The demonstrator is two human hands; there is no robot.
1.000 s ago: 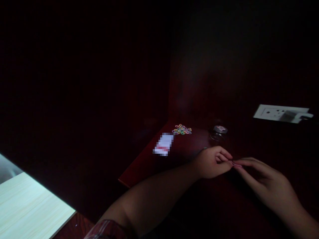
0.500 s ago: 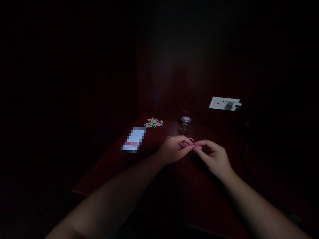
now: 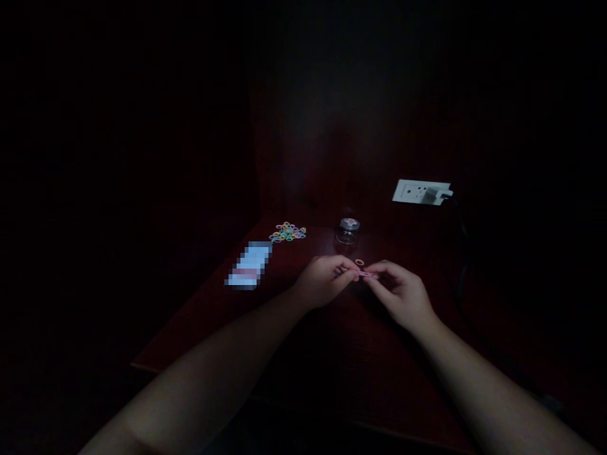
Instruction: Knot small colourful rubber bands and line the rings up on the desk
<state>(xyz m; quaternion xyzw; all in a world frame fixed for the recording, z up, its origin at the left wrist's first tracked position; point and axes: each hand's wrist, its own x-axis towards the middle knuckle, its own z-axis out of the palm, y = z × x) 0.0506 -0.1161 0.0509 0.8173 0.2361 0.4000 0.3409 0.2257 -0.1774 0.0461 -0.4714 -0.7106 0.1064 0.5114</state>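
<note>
A small pink hair tie [image 3: 364, 274] is drawn out between my two hands over the table. My left hand [image 3: 325, 281] pinches one end between thumb and fingertips. Its other end is in the pinch of my right hand [image 3: 403, 294], so the fingertips hide part of it. Just beyond the fingers, a single orange-pink hair tie [image 3: 356, 261] lies on the table. Farther off stands a clear jar [image 3: 348, 236] with its lid on. Left of the jar, several pastel hair ties [image 3: 288, 232] lie in a loose pile.
A phone with a lit, blurred screen [image 3: 250, 265] rests left of my left hand. The dark reddish table [image 3: 190, 328] meets a wall at the back. A white wall socket [image 3: 403, 191] with a plug in it sits at the right, with a dark cable hanging below.
The view has shifted slightly, moving everything a little left. My hands have drawn slightly apart, showing more of the pink hair tie between them. Both pinches remain closed.
</note>
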